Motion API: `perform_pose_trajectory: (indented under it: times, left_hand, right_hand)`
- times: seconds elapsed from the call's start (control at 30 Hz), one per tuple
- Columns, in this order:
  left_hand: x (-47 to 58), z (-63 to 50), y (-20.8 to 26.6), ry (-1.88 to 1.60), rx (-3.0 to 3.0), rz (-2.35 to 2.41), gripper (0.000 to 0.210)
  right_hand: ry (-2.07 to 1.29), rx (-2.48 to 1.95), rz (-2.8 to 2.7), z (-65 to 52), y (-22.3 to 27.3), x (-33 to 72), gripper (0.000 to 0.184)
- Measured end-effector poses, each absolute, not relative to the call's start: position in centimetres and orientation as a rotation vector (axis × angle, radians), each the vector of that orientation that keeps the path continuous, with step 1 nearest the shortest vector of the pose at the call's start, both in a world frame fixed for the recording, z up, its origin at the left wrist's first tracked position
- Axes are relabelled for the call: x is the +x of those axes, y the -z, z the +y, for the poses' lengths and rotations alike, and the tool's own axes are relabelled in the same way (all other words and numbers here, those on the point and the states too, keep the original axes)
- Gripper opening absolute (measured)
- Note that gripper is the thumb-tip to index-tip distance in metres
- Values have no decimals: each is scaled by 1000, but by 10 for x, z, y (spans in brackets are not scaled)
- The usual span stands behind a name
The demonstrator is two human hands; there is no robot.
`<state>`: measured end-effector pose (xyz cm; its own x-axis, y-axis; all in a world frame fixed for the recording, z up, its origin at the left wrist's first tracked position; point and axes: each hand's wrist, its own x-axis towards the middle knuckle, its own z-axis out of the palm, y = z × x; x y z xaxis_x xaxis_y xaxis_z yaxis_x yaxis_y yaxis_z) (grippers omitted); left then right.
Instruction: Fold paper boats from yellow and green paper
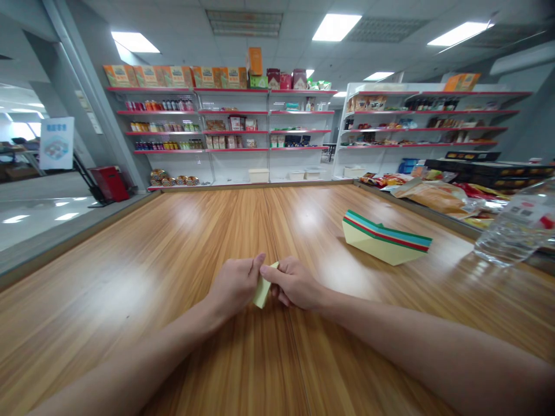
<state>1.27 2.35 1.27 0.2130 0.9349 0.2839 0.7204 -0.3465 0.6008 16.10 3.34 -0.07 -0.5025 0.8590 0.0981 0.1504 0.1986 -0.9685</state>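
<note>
My left hand [236, 284] and my right hand [295, 283] meet over the middle of a wooden table [173, 248]. Between them they pinch a small folded piece of pale yellow paper [262, 290], which stands on edge between the fingertips. Most of the paper is hidden by the fingers. To the right and a little farther away lies a stack of coloured paper sheets [384, 238], pale yellow on top with red, green and blue edges showing. It is well apart from both hands.
A clear plastic bottle [515, 228] lies at the table's right edge. Snack bags [433, 193] and dark boxes [489, 167] fill a counter beyond it. Red-edged store shelves [225, 130] with goods line the back wall. A red cart [110, 183] stands at the left.
</note>
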Motion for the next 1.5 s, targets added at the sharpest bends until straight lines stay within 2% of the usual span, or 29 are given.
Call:
perform_pose_trajectory:
  times: [0.13,0.27,0.43,0.57,0.8,1.03,1.3,1.4,1.5]
  left_hand:
    - [15,25,-7,-831,2056,1665,57]
    - [14,28,-4,-888,2023,1545,59]
    - [11,27,-6,-1027,2073,1492,53]
    - [14,25,-6,-994,1958,1589,56]
    - [21,20,-18,-1151,1608,1067,49]
    - [18,18,-18,-1294,1665,1198,44]
    - [20,20,-11,-1269,1597,1070,46]
    - [24,21,-4,-1313,1505,1187,48]
    - [25,21,-4,-1406,1538,1382,50]
  right_hand:
    - [-1182,-1089,-1847,31,-1,160,50]
    - [-1133,-1214,-1903,29,-14,162,53]
    - [-1269,-1172,-1970,32,-25,166,44]
    - [-1401,-1193,-1930,28,-23,163,44]
    - [-1859,-702,-1537,17,-18,159,44]
    - [-1627,-844,-1710,16,-24,157,54]
    - [-1746,-782,-1787,18,-29,162,52]
    - [-1626,-870,-1831,19,-23,161,57]
    - [-1550,-922,-2004,18,-18,158,51]
